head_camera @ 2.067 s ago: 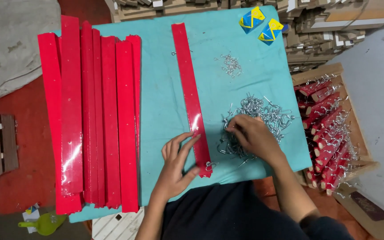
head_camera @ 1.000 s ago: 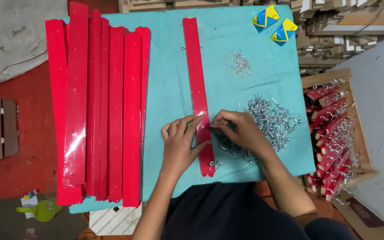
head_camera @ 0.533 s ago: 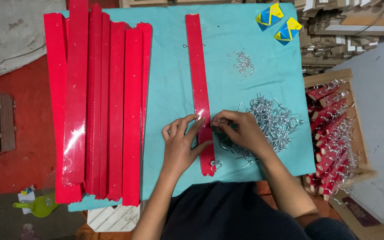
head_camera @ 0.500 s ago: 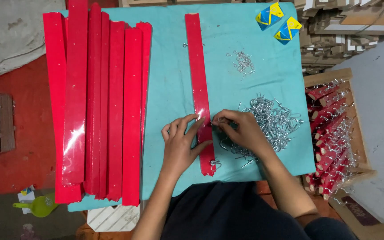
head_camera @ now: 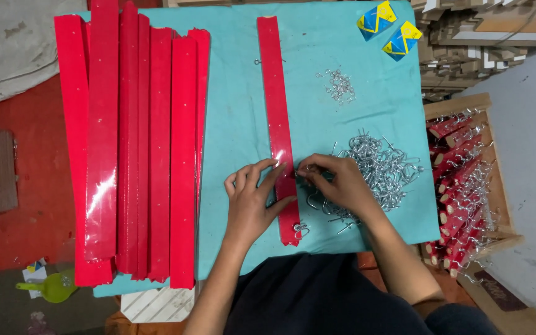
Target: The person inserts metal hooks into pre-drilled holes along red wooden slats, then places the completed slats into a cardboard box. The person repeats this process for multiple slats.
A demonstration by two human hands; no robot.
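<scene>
Head view: hands working at a single red strip (head_camera: 278,118) on a teal cloth (head_camera: 342,43).

Left hand (head_camera: 252,201) pressing flat, fingers spread, on the strip's lower part, gripping nothing. Right hand (head_camera: 336,180) pinching a small metal hook (head_camera: 300,174) against the strip's right edge. Lying just right: heap of metal hooks (head_camera: 383,167). Lying well left: stack of red strips (head_camera: 134,142). Standing at far right: wooden crate (head_camera: 466,186) with finished pieces.

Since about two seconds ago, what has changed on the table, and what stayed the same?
The right hand left the heap of metal hooks and came to the single red strip, where its fingertips pinch a small hook. The left hand moved slightly up the strip and presses it. The stack of red strips stayed put.
</scene>
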